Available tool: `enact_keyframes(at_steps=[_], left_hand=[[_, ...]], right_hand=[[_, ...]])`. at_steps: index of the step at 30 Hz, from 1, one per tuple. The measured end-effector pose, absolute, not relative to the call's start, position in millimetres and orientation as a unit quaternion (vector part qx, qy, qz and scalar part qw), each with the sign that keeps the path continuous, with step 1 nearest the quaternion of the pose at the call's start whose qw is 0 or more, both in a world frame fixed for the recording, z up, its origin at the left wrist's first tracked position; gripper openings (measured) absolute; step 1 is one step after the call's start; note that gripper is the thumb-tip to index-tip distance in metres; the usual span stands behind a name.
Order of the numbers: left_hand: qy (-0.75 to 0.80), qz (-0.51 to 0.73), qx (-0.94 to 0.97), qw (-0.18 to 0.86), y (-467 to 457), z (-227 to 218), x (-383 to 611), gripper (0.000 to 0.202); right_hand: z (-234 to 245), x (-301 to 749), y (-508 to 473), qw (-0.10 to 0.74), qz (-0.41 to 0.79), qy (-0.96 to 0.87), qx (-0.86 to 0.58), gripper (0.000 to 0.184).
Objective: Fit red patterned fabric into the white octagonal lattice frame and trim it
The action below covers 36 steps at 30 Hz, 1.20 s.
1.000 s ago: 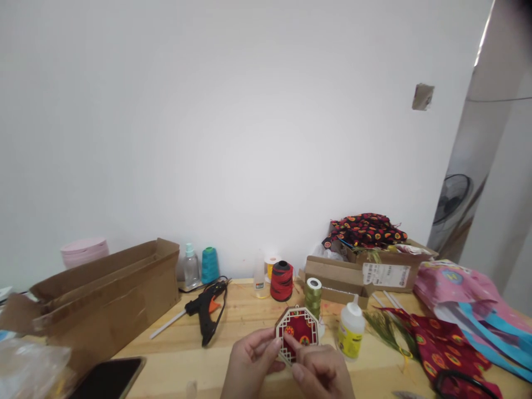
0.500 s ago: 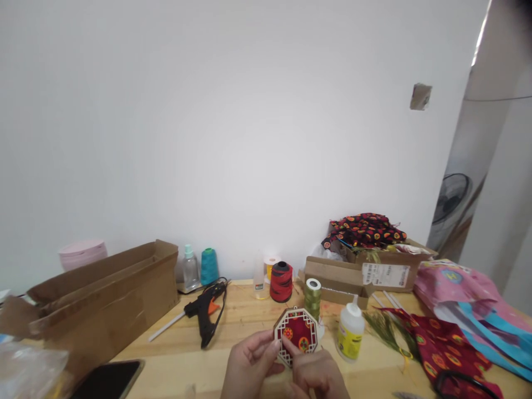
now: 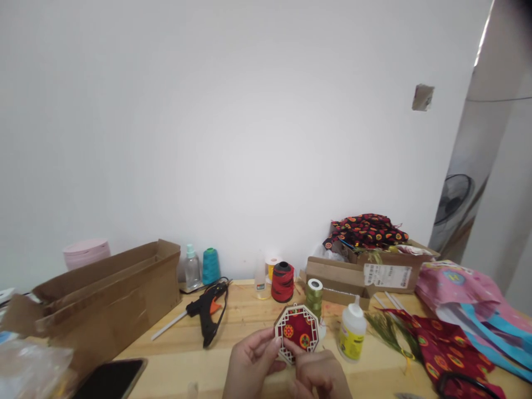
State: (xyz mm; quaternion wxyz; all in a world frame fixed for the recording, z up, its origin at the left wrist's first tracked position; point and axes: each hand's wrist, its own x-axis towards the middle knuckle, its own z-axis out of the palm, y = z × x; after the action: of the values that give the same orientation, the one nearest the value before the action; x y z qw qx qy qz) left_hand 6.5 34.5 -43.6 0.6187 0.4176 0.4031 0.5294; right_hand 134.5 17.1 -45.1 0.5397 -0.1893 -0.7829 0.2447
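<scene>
Head view: both hands, left hand (image 3: 253, 366) and right hand (image 3: 318, 377), pinch an octagonal lattice frame (image 3: 297, 332) (red patterned fabric inside).

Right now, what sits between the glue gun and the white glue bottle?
In the head view, the octagonal ornament, pinched by the left hand and right hand, lies between the glue gun and the glue bottle.

Single head-worn view: we look forward and slightly down, tabletop (image 3: 245, 324) near along lower frame, wall (image 3: 233, 127) above.
</scene>
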Motion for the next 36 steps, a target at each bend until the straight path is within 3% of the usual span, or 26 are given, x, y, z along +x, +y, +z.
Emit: enact_keyframes(at_steps=[11, 23, 30, 36], left_hand=[[0.395, 0.528, 0.413, 0.628, 33, -45, 8, 0.025], [0.39, 0.516, 0.43, 0.63, 35, -49, 6, 0.023], [0.392, 0.512, 0.427, 0.633, 35, -47, 5, 0.023], [0.389, 0.509, 0.43, 0.636, 35, -48, 6, 0.024]], right_hand=[[-61, 134, 27, 0.562, 0.151, -0.792, -0.183, 0.031], [-58, 131, 30, 0.484, -0.057, -0.849, -0.205, 0.033], [-51, 132, 28, 0.436, -0.059, -0.869, -0.226, 0.033], [-50, 132, 24, 0.502, -0.082, -0.828, -0.235, 0.035]])
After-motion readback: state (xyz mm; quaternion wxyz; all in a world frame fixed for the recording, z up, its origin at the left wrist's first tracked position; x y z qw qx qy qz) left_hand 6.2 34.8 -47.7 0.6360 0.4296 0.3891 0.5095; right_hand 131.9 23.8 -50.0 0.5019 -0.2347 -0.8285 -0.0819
